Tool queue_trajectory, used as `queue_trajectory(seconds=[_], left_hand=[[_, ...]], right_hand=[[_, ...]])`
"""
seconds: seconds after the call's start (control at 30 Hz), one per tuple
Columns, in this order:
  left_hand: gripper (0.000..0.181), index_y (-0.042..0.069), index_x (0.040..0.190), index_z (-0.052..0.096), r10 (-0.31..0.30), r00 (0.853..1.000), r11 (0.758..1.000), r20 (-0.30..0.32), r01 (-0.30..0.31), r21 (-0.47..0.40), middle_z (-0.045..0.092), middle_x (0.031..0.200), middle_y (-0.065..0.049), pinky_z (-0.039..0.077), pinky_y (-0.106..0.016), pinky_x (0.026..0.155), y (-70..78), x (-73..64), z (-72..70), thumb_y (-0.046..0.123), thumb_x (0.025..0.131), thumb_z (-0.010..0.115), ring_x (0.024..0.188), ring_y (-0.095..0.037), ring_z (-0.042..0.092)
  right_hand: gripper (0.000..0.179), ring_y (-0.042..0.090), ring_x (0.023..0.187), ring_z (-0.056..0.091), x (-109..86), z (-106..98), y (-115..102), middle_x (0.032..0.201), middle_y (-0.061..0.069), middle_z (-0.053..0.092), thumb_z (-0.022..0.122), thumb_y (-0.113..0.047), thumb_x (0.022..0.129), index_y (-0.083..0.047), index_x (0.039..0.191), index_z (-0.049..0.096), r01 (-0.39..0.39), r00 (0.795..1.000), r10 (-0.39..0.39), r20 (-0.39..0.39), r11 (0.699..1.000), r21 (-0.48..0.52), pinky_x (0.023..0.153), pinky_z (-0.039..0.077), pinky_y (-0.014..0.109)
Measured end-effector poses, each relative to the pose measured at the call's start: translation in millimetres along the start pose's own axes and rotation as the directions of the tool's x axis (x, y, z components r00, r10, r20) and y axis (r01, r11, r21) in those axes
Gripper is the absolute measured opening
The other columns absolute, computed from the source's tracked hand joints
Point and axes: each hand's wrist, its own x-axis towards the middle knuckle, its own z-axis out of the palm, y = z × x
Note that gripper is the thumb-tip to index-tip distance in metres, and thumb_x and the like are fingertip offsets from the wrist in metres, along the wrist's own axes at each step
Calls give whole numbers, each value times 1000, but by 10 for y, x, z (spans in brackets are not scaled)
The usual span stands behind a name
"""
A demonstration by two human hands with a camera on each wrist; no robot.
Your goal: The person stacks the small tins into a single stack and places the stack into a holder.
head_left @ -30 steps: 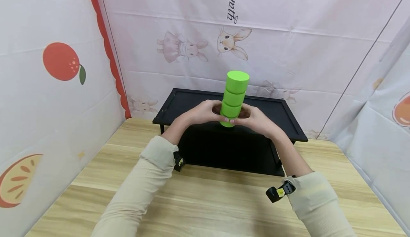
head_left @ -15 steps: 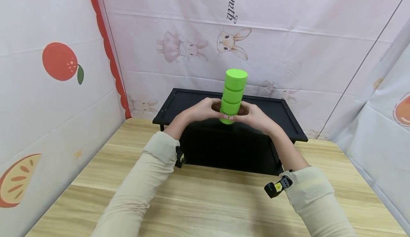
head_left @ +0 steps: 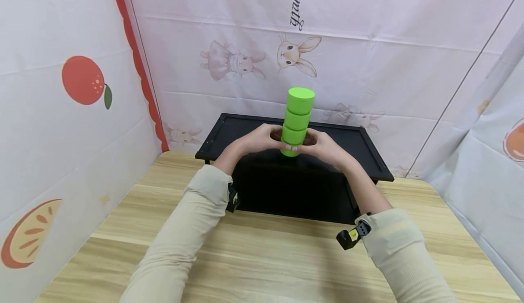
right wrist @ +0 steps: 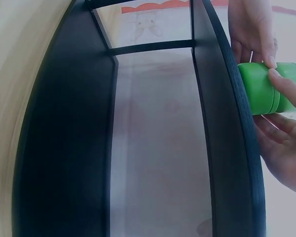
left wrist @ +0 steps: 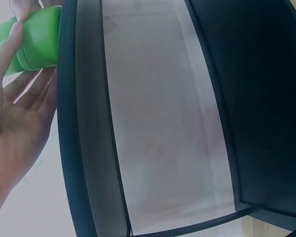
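A tall bright green stack of round, container-like sections (head_left: pixel 297 121) stands nearly upright at the front edge of the black shelf's top board (head_left: pixel 245 125). My left hand (head_left: pixel 262 139) curls round its lowest part from the left, and my right hand (head_left: pixel 325 149) does the same from the right. Both thumbs lie across the front, tips nearly meeting. Most of the other fingers are behind the stack in the head view. In the right wrist view the fingers of the right hand (right wrist: pixel 281 153) wrap below the green section (right wrist: pixel 259 89), whose base meets the board's edge.
The two-level black shelf has a dark lower board (left wrist: pixel 266 98) and thin side posts. It stands on a wooden table (head_left: pixel 262 262) against a pink rabbit-print backdrop (head_left: pixel 245 12). Fruit-print cloth walls (head_left: pixel 32 143) flank the table.
Both hands and the green stack have shifted slightly back and left, over the shelf's top board. The hold on the lowest section looks the same.
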Motion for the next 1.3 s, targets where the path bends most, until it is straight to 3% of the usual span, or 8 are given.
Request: queue_trajectory(seconds=[0.3,0.9,1.2,1.3], left_hand=[[47,3,126,51,9,1000,1000,-8,-9,-12,59,112,-6,47,-28,85,-19,55,-45,19,85,68,102,-15,56],[52,2,128,48,-29,999,999,-38,27,-30,57,115,-8,46,-29,87,-91,182,-44,19,84,69,105,-17,54],[48,0,126,50,-13,999,999,-42,11,-38,58,113,-10,46,-29,87,-132,225,-56,16,85,68,104,-18,55],[49,2,127,50,-25,999,999,-47,23,-42,58,114,-9,46,-29,88,-154,229,-54,17,85,68,104,-17,55]], right_hand=[[57,24,113,49,256,-70,321,123,12,52,67,-27,86,-6,133,42,-3,1000,3,-11,1000,14,95,40,44],[59,27,114,47,335,-107,375,123,15,50,68,-24,85,-3,133,41,-30,998,32,-46,998,58,97,38,44],[56,32,118,43,228,-65,135,127,22,47,63,-13,88,3,135,37,-54,998,57,-38,995,83,98,35,45],[56,32,118,43,241,-57,149,127,21,47,63,-14,88,3,135,37,-56,997,59,-42,995,81,99,35,45]])
